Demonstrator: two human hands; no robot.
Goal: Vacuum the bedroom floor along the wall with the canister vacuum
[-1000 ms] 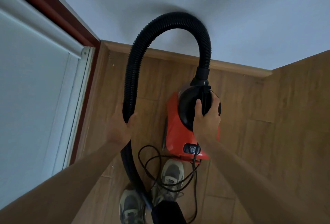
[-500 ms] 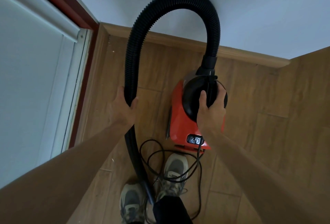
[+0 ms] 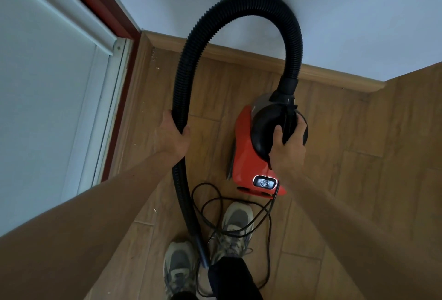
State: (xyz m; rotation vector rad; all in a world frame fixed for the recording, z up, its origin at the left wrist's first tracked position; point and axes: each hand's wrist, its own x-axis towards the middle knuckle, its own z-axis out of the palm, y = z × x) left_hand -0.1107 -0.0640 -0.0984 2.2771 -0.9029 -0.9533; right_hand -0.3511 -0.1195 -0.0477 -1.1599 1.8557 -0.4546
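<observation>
Left hand (image 3: 172, 137) gripping black hose (image 3: 239, 3), right hand (image 3: 288, 149) holding red vacuum (image 3: 246, 156) by its top, cord (image 3: 215, 206) looped over shoes (image 3: 235, 223), floor (image 3: 358, 180) below

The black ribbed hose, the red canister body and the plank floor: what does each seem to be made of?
Black ribbed hose: flexible plastic, matte, judging by fine corrugations and its bent arc. Red canister body: hard moulded plastic, glossy; it shows soft highlights. Brown plank floor: wood or wood-look laminate, low sheen; grain and plank seams show, and either fits.
</observation>
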